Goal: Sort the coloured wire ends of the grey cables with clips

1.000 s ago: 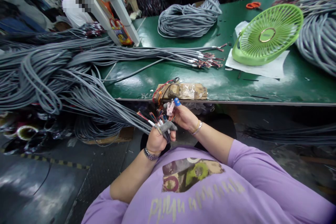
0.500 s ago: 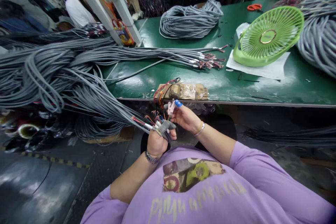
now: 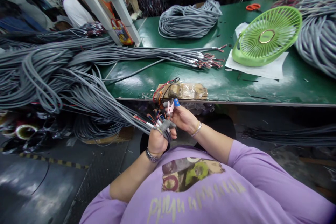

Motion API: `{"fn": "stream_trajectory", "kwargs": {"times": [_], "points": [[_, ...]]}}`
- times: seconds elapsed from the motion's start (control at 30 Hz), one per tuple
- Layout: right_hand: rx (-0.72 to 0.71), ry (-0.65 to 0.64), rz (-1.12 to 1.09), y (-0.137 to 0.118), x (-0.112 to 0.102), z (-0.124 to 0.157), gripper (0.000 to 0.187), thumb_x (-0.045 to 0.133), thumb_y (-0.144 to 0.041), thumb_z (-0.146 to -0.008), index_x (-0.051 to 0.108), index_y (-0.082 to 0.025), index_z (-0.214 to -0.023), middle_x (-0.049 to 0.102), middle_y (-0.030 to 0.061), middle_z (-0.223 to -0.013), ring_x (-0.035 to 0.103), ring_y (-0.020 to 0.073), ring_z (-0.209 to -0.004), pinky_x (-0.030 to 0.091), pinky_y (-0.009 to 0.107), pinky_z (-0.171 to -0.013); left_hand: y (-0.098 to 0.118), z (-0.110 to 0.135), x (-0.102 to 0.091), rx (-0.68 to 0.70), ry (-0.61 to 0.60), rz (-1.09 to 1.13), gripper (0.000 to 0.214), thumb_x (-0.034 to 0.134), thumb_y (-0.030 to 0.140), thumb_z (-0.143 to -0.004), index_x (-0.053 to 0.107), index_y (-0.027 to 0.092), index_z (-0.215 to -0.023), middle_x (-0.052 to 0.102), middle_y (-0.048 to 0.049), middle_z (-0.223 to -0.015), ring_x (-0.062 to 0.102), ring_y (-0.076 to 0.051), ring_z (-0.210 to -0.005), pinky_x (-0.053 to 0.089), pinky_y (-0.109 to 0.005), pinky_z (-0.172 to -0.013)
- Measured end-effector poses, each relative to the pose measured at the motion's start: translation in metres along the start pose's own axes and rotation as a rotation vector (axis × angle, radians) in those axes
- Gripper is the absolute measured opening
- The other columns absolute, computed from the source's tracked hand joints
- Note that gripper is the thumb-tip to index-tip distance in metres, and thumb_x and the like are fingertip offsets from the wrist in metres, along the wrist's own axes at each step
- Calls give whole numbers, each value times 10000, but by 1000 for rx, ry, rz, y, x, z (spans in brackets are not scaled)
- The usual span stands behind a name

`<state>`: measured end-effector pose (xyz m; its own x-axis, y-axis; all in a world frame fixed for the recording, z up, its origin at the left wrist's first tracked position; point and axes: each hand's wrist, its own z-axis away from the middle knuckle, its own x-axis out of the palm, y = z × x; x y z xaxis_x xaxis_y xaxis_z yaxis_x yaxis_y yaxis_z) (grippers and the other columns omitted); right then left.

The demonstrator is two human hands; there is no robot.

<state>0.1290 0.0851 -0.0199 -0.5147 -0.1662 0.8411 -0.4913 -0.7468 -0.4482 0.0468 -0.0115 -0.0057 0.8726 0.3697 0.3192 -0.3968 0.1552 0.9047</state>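
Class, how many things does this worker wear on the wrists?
2: a watch on the left wrist and a bracelet on the right wrist. None seems hidden.

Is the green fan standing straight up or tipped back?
Tipped back. The green fan leans, its round grille facing upward, lower rim on white paper.

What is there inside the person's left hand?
The left hand grips a bundle of grey cables; their coloured wire ends stick out beyond it. The stretch inside the fist is hidden.
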Motion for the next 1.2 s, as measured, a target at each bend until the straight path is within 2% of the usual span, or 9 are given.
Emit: {"fn": "stream_trajectory", "kwargs": {"times": [0.23, 0.47, 0.6, 0.67, 0.73, 0.8, 0.87, 1.03, 1.2], "points": [[56, -84, 21, -3, -8, 4, 520, 466, -657, -851, 670, -181, -903, 638, 36, -789, 535, 113, -626, 448, 221, -562, 0, 9, -4, 31, -55, 14, 307, 687, 430, -710, 677, 125, -676, 613, -19, -493, 558, -113, -425, 468, -221, -420], [-9, -25, 115, -7, -5, 9, 279, 575, -412, -876, 689, -159, -901, 631, 28, -745, 507, 98, -615, 431, 201, -560, 2, 10, 0, 128, 31, 32, 257, 677, 397, -719, 671, 142, -689, 622, -7, -508, 563, -103, -430, 463, -207, -436], [-60, -21, 146, -3, -3, 9, 320, 644, -474, -803, 659, -155, -824, 589, 8, -690, 441, 84, -564, 399, 206, -527, 0, 7, 4, 156, 66, 20, 246, 681, 390, -716, 667, 147, -682, 621, 0, -511, 564, -103, -425, 470, -211, -436], [-134, 2, 196, 0, -4, 9, 368, 706, -513, -730, 605, -159, -729, 521, -22, -615, 391, 72, -526, 355, 202, -497, -1, 6, 4, 165, 79, 13, 245, 678, 390, -716, 672, 147, -683, 628, -2, -518, 570, -105, -428, 474, -212, -437], [-277, 78, 289, 3, -5, 7, 417, 745, -529, -677, 538, -168, -647, 447, -50, -542, 341, 64, -495, 305, 202, -477, -1, 6, 3, 167, 83, 13, 241, 671, 388, -722, 680, 148, -701, 632, -2, -522, 574, -106, -432, 476, -211, -440], [-417, 164, 392, 5, -7, 5, 454, 733, -571, -665, 520, -173, -620, 442, -49, -520, 339, 66, -491, 289, 208, -476, -2, 5, 2, 170, 79, 14, 237, 666, 384, -729, 686, 148, -718, 634, -3, -527, 578, -107, -440, 477, -210, -445], [-462, 185, 440, 5, -8, 2, 481, 706, -622, -660, 539, -172, -625, 471, -37, -532, 365, 72, -502, 303, 211, -484, -3, 5, 1, 173, 75, 14, 232, 664, 377, -737, 688, 147, -720, 637, -5, -537, 582, -107, -450, 484, -213, -454], [-170, 19, 260, 3, -5, -2, 510, 670, -666, -676, 633, -161, -734, 542, -7, -642, 418, 80, -542, 355, 209, -496, -8, 2, 0, 196, 56, -12, 215, 652, 361, -765, 693, 154, -726, 647, -5, -557, 599, -118, -474, 489, -223, -462], [-164, 60, 107, 4, 1, -4, 465, 706, -606, -692, 691, -150, -780, 571, -4, -647, 428, 69, -538, 346, 191, -481, -12, 0, -2, 188, 44, -50, 245, 647, 384, -779, 696, 149, -730, 650, -10, -558, 608, -122, -479, 495, -224, -470]]}}
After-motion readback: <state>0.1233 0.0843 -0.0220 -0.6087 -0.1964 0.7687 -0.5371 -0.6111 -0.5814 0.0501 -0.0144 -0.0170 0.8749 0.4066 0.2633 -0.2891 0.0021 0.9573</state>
